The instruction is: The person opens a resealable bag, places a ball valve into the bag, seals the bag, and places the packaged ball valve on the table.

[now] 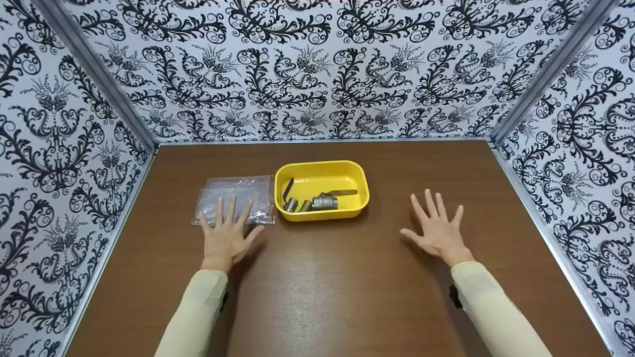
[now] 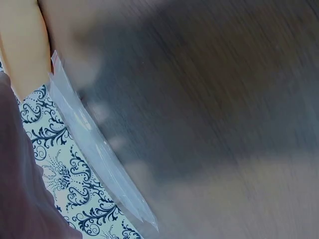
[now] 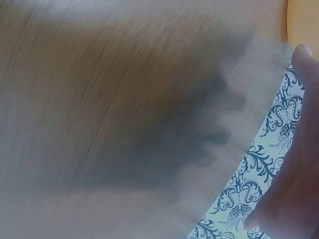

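My left hand (image 1: 225, 240) is spread flat with the palm down, its fingertips overlapping the near part of some clear plastic bags (image 1: 238, 191). Fingers splayed in the same way, my right hand (image 1: 439, 235) is over the table to the right of a yellow tub (image 1: 320, 215). Neither hand holds anything. Inside the tub, along its near side, lie a metal ball valve (image 1: 325, 202) with a lever handle, a small metal fitting (image 1: 306, 206), and another metal piece (image 1: 290, 204) beside a dark lever (image 1: 288, 188).
The brown wooden table (image 1: 327, 287) is enclosed by patterned walls (image 1: 317, 74) at the back and both sides, with grey metal strips at the corners. Beyond my right hand in the right wrist view, the tub's yellow side (image 3: 304, 25) shows at the top corner.
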The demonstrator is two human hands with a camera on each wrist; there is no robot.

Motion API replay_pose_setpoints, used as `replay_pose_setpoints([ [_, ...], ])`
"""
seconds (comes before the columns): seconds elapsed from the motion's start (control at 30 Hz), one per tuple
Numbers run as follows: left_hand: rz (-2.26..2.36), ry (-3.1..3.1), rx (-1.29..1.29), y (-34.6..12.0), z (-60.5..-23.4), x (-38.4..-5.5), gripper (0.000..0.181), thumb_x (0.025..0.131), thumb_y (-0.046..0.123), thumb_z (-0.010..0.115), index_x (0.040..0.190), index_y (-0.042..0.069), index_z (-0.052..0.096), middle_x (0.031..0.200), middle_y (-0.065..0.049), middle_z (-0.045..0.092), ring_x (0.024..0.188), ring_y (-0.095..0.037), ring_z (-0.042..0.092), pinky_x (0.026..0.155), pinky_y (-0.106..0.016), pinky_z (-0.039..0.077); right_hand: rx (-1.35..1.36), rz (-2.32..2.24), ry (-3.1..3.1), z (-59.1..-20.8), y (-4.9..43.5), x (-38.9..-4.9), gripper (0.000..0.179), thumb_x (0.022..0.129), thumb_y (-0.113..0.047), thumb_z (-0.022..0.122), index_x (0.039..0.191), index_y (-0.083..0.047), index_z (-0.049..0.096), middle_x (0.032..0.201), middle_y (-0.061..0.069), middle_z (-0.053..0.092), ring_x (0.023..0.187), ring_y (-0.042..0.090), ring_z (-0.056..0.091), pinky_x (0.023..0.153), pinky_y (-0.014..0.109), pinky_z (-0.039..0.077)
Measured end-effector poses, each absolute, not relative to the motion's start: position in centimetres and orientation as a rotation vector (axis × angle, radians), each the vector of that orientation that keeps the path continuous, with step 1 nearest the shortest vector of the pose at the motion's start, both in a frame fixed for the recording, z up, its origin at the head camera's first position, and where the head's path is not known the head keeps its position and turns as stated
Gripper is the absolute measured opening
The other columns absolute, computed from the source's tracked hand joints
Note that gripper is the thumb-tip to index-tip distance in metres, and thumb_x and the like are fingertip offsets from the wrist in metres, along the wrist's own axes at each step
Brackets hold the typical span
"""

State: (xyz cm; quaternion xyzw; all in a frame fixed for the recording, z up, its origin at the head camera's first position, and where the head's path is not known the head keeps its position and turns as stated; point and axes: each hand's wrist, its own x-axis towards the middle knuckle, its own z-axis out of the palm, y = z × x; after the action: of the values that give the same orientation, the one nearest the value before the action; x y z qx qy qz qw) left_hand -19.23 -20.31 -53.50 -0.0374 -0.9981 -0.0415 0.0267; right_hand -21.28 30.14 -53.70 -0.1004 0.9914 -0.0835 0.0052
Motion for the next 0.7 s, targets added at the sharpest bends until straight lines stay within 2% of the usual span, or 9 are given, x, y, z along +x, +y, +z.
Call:
replay_pose_setpoints([
  [0.17, -0.147, -3.071, -0.128, -20.5, -53.6, -19.2, 0.073, 0.093, 0.070, 0.032, 0.155, 0.031, 0.023, 0.165, -0.011, 0.011, 0.151, -0.038, 0.009, 0.112, -0.072, 0.006, -0.359, -0.273, 3.116, -53.4, 30.1, -21.2, 0.090, 0.089, -0.062, 0.055, 0.157, -0.022, 0.013, 0.165, 0.014, -0.003, 0.151, 0.041, 0.002, 0.108, 0.076, -0.006],
  [0.33, -0.145, -3.064, -0.149, -20.6, -53.2, -19.3, 0.070, 0.096, 0.066, 0.033, 0.151, 0.023, 0.035, 0.161, -0.014, 0.024, 0.148, -0.038, 0.022, 0.115, -0.065, 0.016, -0.413, -0.260, 3.120, -52.9, 30.0, -21.1, 0.083, 0.091, -0.058, 0.056, 0.156, -0.021, 0.021, 0.162, 0.018, 0.016, 0.149, 0.041, 0.014, 0.111, 0.072, 0.007],
  [0.5, -0.136, -3.041, -0.207, -20.1, -52.8, -19.3, 0.060, 0.097, 0.052, 0.046, 0.141, 0.012, 0.048, 0.149, -0.018, 0.043, 0.137, -0.037, 0.040, 0.108, -0.061, 0.032, -0.469, -0.219, 3.099, -52.3, 29.4, -20.9, 0.073, 0.094, -0.052, 0.055, 0.151, -0.013, 0.033, 0.152, 0.020, 0.037, 0.142, 0.041, 0.031, 0.111, 0.067, 0.020],
  [0.7, -0.180, -2.983, -0.257, -19.0, -53.0, -19.7, 0.044, 0.094, 0.035, 0.059, 0.128, 0.008, 0.057, 0.130, -0.015, 0.056, 0.123, -0.035, 0.052, 0.098, -0.055, 0.043, -0.528, -0.205, 3.075, -52.3, 27.4, -20.7, 0.063, 0.096, -0.048, 0.054, 0.144, -0.008, 0.046, 0.138, 0.019, 0.054, 0.128, 0.040, 0.049, 0.105, 0.061, 0.033],
])
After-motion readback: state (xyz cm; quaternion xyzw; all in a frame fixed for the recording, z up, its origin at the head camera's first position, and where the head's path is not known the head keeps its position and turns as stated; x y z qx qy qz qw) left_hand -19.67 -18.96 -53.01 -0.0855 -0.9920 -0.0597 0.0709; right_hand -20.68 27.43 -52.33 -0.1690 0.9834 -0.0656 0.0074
